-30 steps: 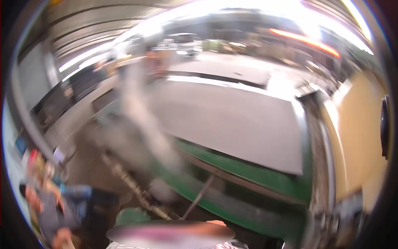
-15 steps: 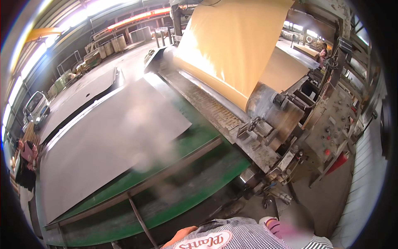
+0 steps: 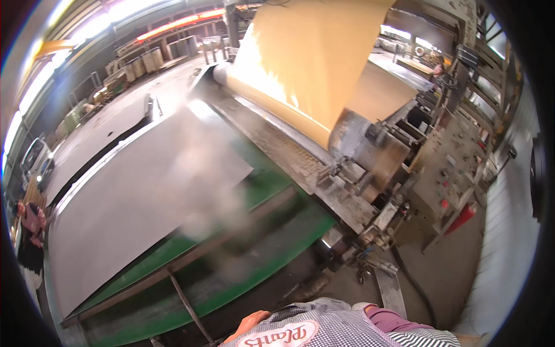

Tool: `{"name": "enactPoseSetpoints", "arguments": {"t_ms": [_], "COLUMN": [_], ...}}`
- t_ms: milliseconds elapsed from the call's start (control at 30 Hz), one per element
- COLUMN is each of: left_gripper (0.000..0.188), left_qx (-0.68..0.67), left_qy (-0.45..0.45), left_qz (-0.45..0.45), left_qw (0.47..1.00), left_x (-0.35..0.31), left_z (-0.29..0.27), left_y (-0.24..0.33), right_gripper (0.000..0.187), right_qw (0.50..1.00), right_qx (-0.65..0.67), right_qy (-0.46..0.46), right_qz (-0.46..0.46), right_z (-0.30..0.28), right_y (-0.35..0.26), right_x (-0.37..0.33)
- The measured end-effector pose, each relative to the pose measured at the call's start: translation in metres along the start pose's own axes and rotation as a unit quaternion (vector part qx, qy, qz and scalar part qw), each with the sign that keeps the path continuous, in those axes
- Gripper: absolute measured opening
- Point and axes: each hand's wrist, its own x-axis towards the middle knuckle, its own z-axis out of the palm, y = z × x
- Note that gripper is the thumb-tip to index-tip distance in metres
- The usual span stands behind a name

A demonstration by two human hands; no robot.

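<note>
Smooth, matte grey sheet [image 3: 121, 208], thin and flat, laid on a green table [image 3: 277, 173]; one on this table, its middle veiled by a pale smear. Glossy tan sheet [image 3: 300, 63], soft and broad, hung over the machine behind; one bright highlight band seen on it. Second grey sheet [image 3: 98, 139] spread beyond the first, so two grey ones counted. Table edged by one straight brown rail [image 3: 144, 281], worn-looking. Panel [image 3: 445, 162], flat and dull, fitted with several small knobs, too small to be counted surely. One metal drum [image 3: 370, 141], round and scuffed, mounted at the tan sheet's lower end. One checked cloth apron [image 3: 341, 327] seen at the lower edge, with one oval patch. Two other people counted: a near person [image 3: 32, 225] at left, a far person [image 3: 439, 67] past the machine. Left hand [image 3: 253, 319] shown only as a strip of bare skin beside the apron, apart from the grey sheet; finger spread cannot be told. Right hand out of view, grip cannot be told.
</note>
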Motion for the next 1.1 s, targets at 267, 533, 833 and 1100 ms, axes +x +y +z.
{"name": "enactPoseSetpoints", "arguments": {"t_ms": [267, 533, 833, 1100], "left_gripper": [0.018, 0.038, 0.032, 0.035], "left_qx": [0.042, 0.062, 0.103, 0.048], "left_qy": [0.128, 0.057, -0.113, -0.084], "left_qz": [-0.037, 0.079, -0.051, -0.116], "left_qw": [0.990, 0.993, 0.987, 0.989], "left_x": [-0.015, 0.052, 0.059, 0.034], "left_z": [0.021, 0.061, 0.156, 0.203], "left_y": [-0.057, 0.023, -0.093, -0.095], "right_gripper": [0.036, 0.030, 0.033, 0.031], "right_qw": [0.994, 0.983, 0.995, 0.992], "right_qx": [0.094, 0.064, 0.032, -0.038], "right_qy": [0.052, 0.037, 0.069, 0.095], "right_qz": [-0.032, 0.166, -0.065, -0.080], "right_z": [0.082, 0.112, 0.068, 0.029], "right_y": [-0.031, 0.092, 0.157, 0.156], "right_x": [0.002, -0.070, -0.021, 0.003]}}
